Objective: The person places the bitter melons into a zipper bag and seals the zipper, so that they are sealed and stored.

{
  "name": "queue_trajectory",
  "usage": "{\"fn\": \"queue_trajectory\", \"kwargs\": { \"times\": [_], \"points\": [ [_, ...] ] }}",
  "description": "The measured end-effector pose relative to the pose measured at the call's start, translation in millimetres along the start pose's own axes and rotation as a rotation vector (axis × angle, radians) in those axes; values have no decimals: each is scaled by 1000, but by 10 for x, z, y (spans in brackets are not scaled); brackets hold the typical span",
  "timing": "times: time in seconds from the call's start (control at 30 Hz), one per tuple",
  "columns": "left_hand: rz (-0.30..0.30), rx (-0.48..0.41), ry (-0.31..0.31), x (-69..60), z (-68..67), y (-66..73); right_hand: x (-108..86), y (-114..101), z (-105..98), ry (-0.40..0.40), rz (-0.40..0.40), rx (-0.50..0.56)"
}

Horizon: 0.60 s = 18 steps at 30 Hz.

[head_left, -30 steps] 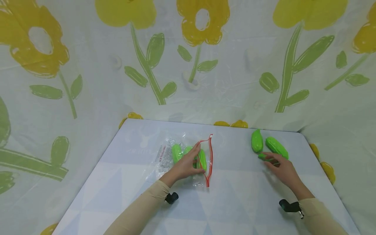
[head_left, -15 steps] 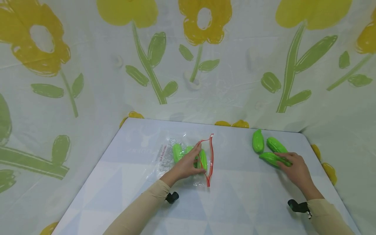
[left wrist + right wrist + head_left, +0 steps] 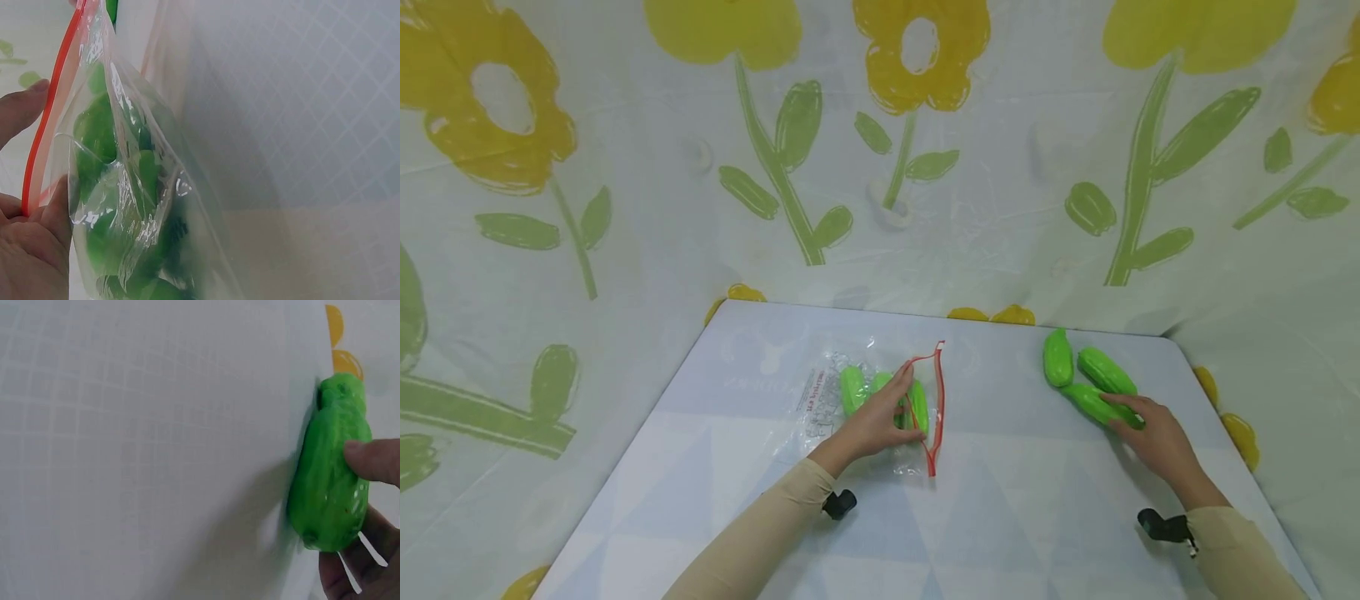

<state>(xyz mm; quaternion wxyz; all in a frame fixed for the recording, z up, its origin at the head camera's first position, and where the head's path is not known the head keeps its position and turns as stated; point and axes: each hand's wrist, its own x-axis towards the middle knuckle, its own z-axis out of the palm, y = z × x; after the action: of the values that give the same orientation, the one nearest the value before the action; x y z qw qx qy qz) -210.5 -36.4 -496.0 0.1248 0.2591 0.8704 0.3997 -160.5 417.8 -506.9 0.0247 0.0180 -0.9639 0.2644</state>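
left hand [image 3: 871, 422]: it's spanning the mouth of the bag [image 3: 822, 404], thumb and fingers spreading well apart; at the wrist view, a fingertip is touching the red strip [image 3: 940, 404] along the rim.

bag: it's lying on the table [image 3: 992, 492] at the left, mouth facing right, its clear plastic showing red print.

bagged gourds [image 3: 852, 390]: several are showing green through the plastic, partly hiding behind the hand, so the exact count is staying unclear.

right hand [image 3: 1159, 440]: here it's pinching the held gourd [image 3: 1092, 403], thumb on one side, fingers on the other.

held gourd: it's slanting at the table's right, near the far edge; whether it's touching the table i cannot tell.

2 loose gourds: 1 left gourd [image 3: 1058, 358] is pointing towards the back, 1 right gourd [image 3: 1107, 372] is slanting beside it, both lying just beyond the held gourd.

wrists: beige sleeves [image 3: 760, 537] are covering both arms, a black gadget [image 3: 840, 505] sitting at each wrist.

backdrop: a pale cloth [image 3: 992, 183] is hanging behind, showing yellow flowers and green stems.
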Motion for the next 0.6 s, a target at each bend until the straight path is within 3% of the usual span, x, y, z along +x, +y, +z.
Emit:
{"fn": "queue_trajectory", "kwargs": {
  "times": [0.33, 0.6],
  "points": [
    [3, -2, 9, -2, -11, 0, -36, -205, 85, -85, 58, 74],
    [8, -7, 3, 6, -16, 0, -33, -446, 339, -74, 1, 100]
  ]
}}
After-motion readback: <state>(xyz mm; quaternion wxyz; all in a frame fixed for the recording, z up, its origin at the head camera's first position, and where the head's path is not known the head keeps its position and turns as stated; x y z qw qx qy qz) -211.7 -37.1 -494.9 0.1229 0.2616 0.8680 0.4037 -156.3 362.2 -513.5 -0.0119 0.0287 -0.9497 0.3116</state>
